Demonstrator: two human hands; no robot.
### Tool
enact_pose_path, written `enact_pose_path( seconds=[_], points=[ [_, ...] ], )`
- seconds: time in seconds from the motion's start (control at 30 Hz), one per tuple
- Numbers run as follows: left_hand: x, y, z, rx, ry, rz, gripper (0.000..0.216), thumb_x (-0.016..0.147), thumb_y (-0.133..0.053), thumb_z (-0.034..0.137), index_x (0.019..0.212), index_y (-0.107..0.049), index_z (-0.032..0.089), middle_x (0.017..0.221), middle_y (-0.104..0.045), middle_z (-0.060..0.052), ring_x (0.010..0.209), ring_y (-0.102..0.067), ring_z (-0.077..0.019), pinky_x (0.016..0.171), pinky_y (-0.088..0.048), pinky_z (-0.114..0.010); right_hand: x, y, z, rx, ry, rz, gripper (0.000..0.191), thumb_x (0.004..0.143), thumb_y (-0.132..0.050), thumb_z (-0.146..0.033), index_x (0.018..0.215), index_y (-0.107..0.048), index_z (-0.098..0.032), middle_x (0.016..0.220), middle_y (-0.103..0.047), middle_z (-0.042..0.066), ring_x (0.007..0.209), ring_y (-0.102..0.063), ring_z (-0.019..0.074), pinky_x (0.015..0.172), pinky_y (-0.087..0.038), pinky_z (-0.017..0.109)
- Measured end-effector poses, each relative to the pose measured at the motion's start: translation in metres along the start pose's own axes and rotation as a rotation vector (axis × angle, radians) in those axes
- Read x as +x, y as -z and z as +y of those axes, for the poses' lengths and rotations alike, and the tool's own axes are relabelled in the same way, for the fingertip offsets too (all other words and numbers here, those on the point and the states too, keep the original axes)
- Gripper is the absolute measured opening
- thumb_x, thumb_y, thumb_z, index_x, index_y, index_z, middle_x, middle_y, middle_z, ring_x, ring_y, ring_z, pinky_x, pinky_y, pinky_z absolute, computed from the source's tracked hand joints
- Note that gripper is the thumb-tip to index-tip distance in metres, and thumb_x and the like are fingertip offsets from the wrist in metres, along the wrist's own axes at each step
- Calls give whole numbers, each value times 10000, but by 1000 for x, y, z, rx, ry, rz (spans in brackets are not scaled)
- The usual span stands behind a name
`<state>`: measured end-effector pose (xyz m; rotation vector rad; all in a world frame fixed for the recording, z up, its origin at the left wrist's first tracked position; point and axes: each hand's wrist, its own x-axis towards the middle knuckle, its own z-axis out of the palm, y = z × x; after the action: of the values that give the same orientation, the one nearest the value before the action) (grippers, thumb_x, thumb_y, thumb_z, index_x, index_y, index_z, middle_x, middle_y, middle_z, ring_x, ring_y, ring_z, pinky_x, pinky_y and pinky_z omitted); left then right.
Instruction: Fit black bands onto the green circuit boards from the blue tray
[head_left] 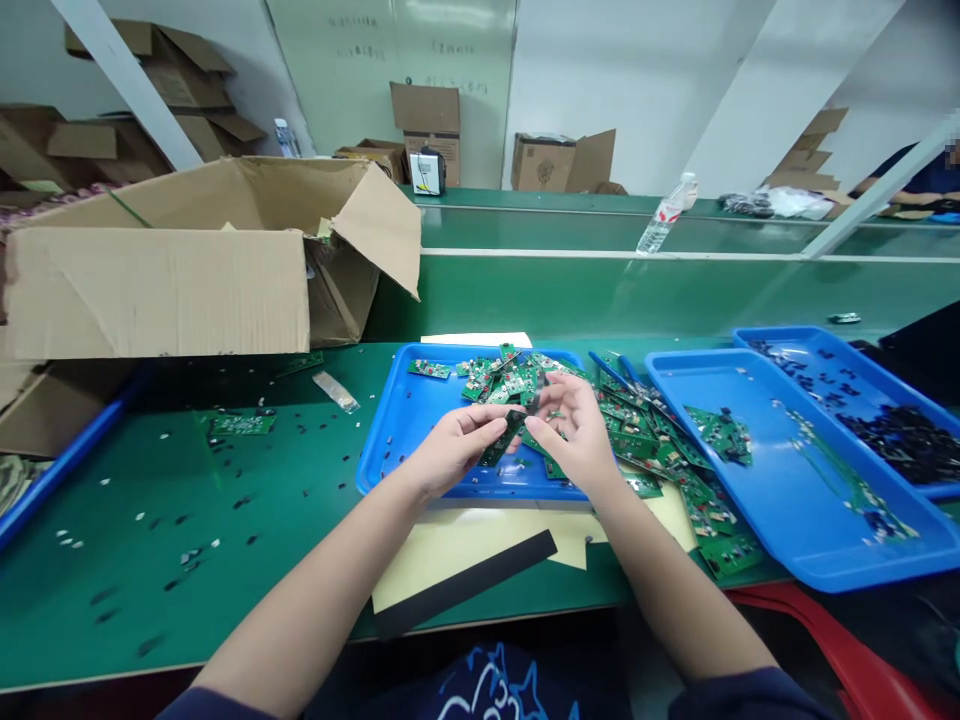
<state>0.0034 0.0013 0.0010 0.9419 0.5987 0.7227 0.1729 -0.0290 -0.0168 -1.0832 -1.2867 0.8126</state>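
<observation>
Over the blue tray [401, 420] in front of me, my left hand [457, 440] is closed, its thumb and fingers pinching a dark green circuit board [501, 440]. My right hand [574, 425] meets the board's upper right end, its thumb close to the edge. Between that hand's fingers a small dark strip [538, 394] sticks up; its exact kind is too small to make out. Behind both hands, a heap of green circuit boards [517, 378] fills the back of the tray. More boards [637, 440] spill over its right side.
Two blue trays stand at the right: the nearer tray [787, 545] with several boards, the farther holding black parts [915, 440]. A large cardboard box [157, 290] occupies the left. Small bits litter the green table [300, 540]. A black strip [465, 585] lies on yellow paper [420, 545].
</observation>
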Motion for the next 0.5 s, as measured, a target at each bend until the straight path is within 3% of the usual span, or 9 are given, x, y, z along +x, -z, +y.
enact_pose_path(
  seconds=[0.13, 0.23, 0.33, 0.4, 0.5],
  points=[
    [-2, 2, 1, -72, 77, -39, 412, 634, -817, 352, 968, -723, 131, 673, -676, -30, 624, -594, -92, 560, -397, -174, 4, 6, 14, 53, 14, -124, 600, 775, -602, -331, 1316, -354, -251, 1173, -523, 108, 1033, -578, 206, 776, -549, 345],
    [-1, 4, 1, -129, 70, 7, 399, 615, -833, 328, 946, -726, 131, 694, -684, -30, 639, -607, -93, 574, -413, -168, 4, 10, 17, -20, 53, -240, 653, 812, -559, -318, 1393, -264, -270, 1317, -448, 132, 1180, -509, 239, 885, -526, 405],
    [0, 5, 1, -163, 59, 47, 362, 624, -828, 324, 913, -726, 131, 688, -684, -31, 645, -618, -97, 585, -431, -168, 0, 6, 10, -278, 205, -73, 685, 818, -570, -303, 1417, -240, -289, 1399, -333, 136, 1270, -408, 284, 969, -461, 487],
    [1, 4, 0, -174, 69, 52, 324, 642, -817, 322, 884, -724, 127, 693, -690, -38, 654, -629, -105, 593, -443, -173, -3, 1, 4, -522, 346, 90, 648, 801, -610, -292, 1384, -328, -315, 1413, -263, 122, 1315, -321, 337, 1025, -374, 568],
    [2, 2, -4, -191, 91, 61, 270, 668, -799, 300, 862, -720, 129, 702, -694, -39, 664, -637, -111, 633, -467, -191, -3, -4, -1, -786, 505, 171, 573, 788, -634, -253, 1315, -430, -346, 1412, -206, 101, 1326, -267, 401, 1038, -296, 649]
  ],
)
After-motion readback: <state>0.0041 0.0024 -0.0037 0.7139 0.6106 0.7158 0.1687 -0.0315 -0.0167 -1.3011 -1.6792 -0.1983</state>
